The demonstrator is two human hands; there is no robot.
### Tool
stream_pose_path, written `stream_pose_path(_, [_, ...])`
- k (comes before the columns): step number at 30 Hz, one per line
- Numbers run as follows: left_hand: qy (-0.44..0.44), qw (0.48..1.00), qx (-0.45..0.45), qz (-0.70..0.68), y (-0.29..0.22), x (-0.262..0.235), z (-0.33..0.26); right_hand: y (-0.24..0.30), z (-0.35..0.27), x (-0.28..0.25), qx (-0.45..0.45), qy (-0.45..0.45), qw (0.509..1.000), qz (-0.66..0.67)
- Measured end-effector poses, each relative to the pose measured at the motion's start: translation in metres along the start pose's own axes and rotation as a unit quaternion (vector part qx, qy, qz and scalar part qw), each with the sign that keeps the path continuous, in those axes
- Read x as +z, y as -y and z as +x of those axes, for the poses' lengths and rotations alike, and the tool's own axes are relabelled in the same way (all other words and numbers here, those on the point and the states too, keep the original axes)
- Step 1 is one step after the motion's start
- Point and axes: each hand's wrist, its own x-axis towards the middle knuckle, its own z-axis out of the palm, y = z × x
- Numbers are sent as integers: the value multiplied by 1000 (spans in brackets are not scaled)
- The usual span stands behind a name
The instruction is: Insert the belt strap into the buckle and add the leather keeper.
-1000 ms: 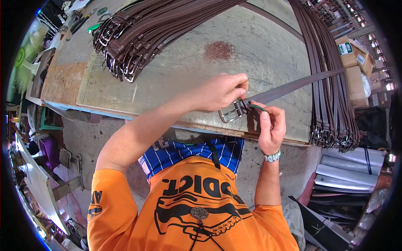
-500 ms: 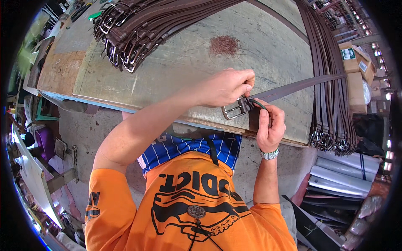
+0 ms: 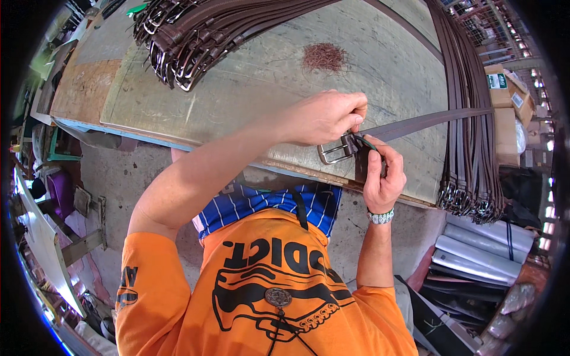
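Over the table's near edge lies a brown leather belt (image 3: 412, 123), its silver buckle (image 3: 336, 152) toward me and its strap running off to the right. My left hand (image 3: 332, 115) is closed in a pinch just above the buckle end; what sits between its fingertips is too small to make out. Below and to the right, my right hand (image 3: 385, 175) is closed around a small tool with a curved dark-green handle (image 3: 369, 142). That tool's tip is hidden by the belt's loop and my fingers.
Many buckled belts (image 3: 202, 44) are heaped at the far left of the worktable (image 3: 237, 113). More belts (image 3: 469, 118) hang over its right side. A pile of reddish-brown thread scraps (image 3: 325, 57) lies beyond my hands. Cardboard boxes (image 3: 504, 95) and silver rolls (image 3: 481, 252) stand at right.
The view has shifted slightly. Both hands stay at the buckle end of the belt, with the left still pinched and the right still holding the green-handled tool.
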Motion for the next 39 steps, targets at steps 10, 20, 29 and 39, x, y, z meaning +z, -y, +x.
stream_pose_path(10, [-12, 1000, 15, 6, 4, 2, 0, 1, 0, 2, 1, 4, 1000, -23])
stream_pose_path(20, [-11, 1000, 7, -11, 2, 1, -1, 2, 1, 5, -8, 3, 999, -39])
stream_pose_path(29, [-11, 1000, 15, -3, 4, 3, 0, 1, -1, 3, 4, 10, 999, -48])
stream_pose_path(39, [-18, 1000, 7, -18, 2, -1, -2, -12, -8, 4, 75, -19, 993, 87])
